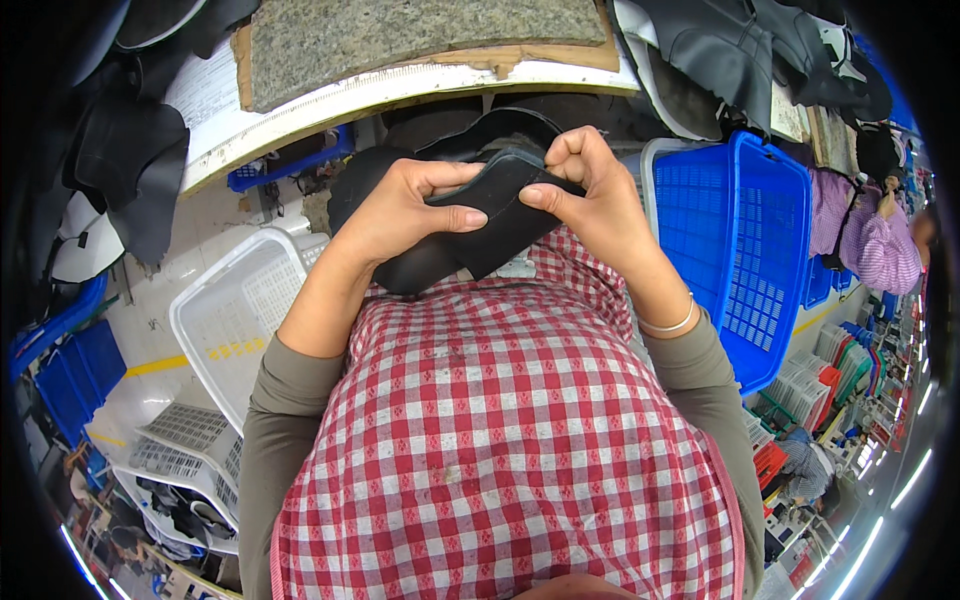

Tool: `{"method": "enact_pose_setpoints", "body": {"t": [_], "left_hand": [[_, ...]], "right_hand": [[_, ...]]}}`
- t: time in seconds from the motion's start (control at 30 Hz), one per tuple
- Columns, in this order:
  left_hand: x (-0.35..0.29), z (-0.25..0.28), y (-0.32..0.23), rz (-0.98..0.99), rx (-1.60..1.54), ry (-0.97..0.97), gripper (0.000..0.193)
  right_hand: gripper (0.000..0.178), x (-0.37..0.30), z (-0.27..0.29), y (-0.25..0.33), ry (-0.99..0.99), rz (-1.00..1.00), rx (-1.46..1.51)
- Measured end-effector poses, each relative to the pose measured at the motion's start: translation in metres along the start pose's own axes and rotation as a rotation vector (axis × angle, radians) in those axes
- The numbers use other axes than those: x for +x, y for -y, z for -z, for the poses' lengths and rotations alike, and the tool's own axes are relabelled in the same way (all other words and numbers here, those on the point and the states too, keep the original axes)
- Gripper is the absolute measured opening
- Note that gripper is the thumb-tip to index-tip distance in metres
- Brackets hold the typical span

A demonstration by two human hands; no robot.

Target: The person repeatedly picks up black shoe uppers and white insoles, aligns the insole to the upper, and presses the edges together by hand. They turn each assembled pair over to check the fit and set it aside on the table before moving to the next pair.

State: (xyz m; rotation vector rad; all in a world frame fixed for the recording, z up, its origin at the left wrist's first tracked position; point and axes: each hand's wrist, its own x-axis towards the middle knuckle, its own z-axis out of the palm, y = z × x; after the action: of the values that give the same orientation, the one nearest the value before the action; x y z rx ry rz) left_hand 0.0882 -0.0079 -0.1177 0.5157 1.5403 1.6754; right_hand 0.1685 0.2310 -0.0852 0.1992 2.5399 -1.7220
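Note:
A stitched black leather piece (497,222) is held up over my lap, its upper edge folded and a line of stitching running near that edge. My left hand (408,207) grips it on the left, thumb on the near face and fingers behind the fold. On the right, my right hand (598,196) pinches the edge between thumb and curled fingers. More black leather hangs below and behind the two hands, partly hidden by them. The lower part of the piece rests against my red-and-white checked apron (500,400).
Ahead is a white worktable edge (215,140) bearing a grey stone slab (430,45). Black leather pieces lie at its left (130,150) and right (715,60). Blue baskets (765,240) stand at my right, a white basket (235,310) at my left. A person in a checked shirt (870,235) is farther right.

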Motion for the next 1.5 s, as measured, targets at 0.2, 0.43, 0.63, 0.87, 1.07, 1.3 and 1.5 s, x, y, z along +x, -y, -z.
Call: {"method": "enact_pose_setpoints", "body": {"t": [0.2, 0.43, 0.63, 0.87, 1.07, 1.3, 1.5], "left_hand": [[0.0, 0.002, 0.002, 0.08, -0.044, 0.021, 0.05], [0.001, -0.001, -0.022, 0.06, 0.172, 0.016, 0.032], [0.011, -0.026, -0.016, -0.112, 0.014, -0.226, 0.035], [0.025, -0.002, -0.044, -0.063, 0.197, -0.049, 0.022], [0.044, -0.012, -0.06, -0.17, 0.71, -0.053, 0.011], [0.001, -0.004, -0.015, 0.064, 0.343, -0.064, 0.017], [-0.042, -0.017, -0.064, -0.515, 0.932, -0.519, 0.013]], "right_hand": [[0.039, 0.002, -0.002, 0.002, 0.017, -0.014, 0.03], [0.024, -0.005, -0.007, 0.02, -0.02, 0.201, -0.299], [0.024, 0.009, -0.003, 0.017, 0.067, 0.021, -0.333], [0.023, 0.014, 0.002, 0.009, 0.117, 0.011, -0.102], [0.034, 0.012, -0.01, -0.004, -0.034, 0.182, -0.227], [0.027, 0.006, 0.015, -0.017, 0.096, -0.023, -0.087], [0.033, 0.002, 0.038, 0.023, 0.21, 0.304, -0.285]]}}
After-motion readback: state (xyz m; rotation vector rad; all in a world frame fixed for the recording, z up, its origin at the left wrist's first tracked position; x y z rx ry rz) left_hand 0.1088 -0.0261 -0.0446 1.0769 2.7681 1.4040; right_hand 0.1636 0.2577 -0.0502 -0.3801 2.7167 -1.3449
